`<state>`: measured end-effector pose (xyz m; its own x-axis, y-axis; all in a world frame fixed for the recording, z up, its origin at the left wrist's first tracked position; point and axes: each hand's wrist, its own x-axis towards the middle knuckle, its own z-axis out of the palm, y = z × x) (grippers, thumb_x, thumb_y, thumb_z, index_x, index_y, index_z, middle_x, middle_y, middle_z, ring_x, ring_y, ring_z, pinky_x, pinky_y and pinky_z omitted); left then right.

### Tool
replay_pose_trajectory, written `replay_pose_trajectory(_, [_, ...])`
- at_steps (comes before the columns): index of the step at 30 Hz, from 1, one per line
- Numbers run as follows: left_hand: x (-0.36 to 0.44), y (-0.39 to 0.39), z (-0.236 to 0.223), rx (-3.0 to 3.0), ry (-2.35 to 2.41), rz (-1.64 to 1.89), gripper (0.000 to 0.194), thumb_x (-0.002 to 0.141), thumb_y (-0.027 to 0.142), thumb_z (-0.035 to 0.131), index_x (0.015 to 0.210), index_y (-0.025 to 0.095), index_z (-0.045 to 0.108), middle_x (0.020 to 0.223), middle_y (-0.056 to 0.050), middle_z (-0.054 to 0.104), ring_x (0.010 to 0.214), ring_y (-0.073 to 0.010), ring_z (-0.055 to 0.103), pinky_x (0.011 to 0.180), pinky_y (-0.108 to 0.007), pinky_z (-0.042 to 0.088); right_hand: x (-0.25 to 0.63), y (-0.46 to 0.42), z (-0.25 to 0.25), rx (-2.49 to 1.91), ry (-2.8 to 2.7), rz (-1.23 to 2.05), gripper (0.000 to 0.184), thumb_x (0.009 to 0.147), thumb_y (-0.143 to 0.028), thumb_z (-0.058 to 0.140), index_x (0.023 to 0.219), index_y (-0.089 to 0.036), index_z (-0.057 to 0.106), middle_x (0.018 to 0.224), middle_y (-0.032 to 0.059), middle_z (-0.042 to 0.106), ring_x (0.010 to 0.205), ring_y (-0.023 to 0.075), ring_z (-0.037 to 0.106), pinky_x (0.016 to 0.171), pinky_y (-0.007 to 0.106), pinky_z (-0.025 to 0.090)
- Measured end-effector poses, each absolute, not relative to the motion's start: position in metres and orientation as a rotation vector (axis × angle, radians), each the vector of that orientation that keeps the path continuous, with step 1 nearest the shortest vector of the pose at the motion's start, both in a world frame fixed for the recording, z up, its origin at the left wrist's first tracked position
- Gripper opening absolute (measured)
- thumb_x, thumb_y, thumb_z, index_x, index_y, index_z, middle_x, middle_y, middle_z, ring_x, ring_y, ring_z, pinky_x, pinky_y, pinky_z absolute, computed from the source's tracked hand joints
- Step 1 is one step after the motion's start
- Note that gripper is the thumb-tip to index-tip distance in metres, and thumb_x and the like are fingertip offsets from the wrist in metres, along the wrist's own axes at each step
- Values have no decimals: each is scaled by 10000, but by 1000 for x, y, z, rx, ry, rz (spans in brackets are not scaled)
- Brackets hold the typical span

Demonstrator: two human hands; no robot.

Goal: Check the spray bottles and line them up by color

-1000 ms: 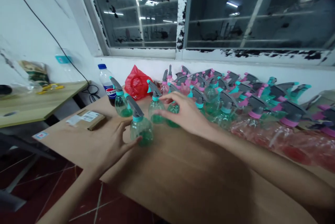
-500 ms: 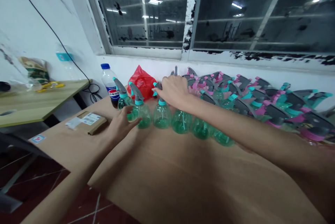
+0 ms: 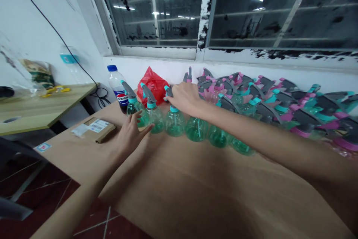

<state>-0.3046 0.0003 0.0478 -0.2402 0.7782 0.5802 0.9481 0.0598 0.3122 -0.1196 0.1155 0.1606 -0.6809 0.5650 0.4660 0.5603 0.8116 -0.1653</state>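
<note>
A row of green spray bottles with teal collars and grey triggers stands on the brown table (image 3: 195,194). My left hand (image 3: 131,132) is open, its fingertips against the second green bottle (image 3: 153,116) from the left. My right hand (image 3: 183,97) reaches over the row and rests on the grey trigger head of the third green bottle (image 3: 175,121), fingers curled over it. The leftmost green bottle (image 3: 133,106) stands just beyond my left hand. Behind the row, many more pink and teal spray bottles (image 3: 265,101) crowd the table up to the wall.
A cola bottle (image 3: 116,88) with a blue cap and a red plastic bag (image 3: 151,84) stand at the back left. A small cardboard parcel (image 3: 96,129) lies near the table's left edge. A wooden desk (image 3: 33,110) stands to the left, a window above.
My left hand pushed the loose green bottle back into line with the row. My right hand lifted from the bottle bodies onto a trigger head. The view shifted slightly.
</note>
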Motion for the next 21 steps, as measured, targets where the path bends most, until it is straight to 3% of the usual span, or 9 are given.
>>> replay_pose_trajectory(5, [-267, -36, 56, -1699, -2022, -1109, 477, 861, 511, 563, 1212, 202, 471, 1008, -68, 561, 904, -249, 607, 757, -391, 523, -105, 94, 166, -848, -2451, -74, 265, 836, -339, 597, 837, -101, 714, 790, 162, 691, 802, 268, 640, 649, 362, 420])
replay_pose_trajectory(8, [-239, -56, 55, -1870, -1994, -1198, 483, 870, 503, 562, 1250, 232, 437, 1101, -71, 545, 1031, -261, 573, 826, -409, 505, -84, 76, 170, -809, -2451, -89, 300, 831, -383, 584, 775, -120, 715, 719, 137, 676, 750, 257, 637, 617, 352, 412])
replay_pose_trajectory(14, [-171, -75, 51, -2268, -2040, -1172, 796, 813, 528, 641, 1424, 304, 183, 1432, -98, 368, 1306, -310, 372, 1035, -509, 356, -10, 32, 173, -815, -2478, -183, 391, 820, -465, 528, 582, -183, 660, 478, 53, 553, 528, 213, 569, 465, 303, 300])
replay_pose_trajectory(21, [-75, -66, 56, -2481, -1976, -1156, 740, 745, 539, 696, 1337, 289, 328, 1216, -100, 561, 1113, -359, 555, 908, -549, 464, 93, 8, 172, -976, -2455, -25, 399, 827, -516, 536, 570, -221, 615, 485, 12, 555, 440, 158, 480, 449, 302, 267])
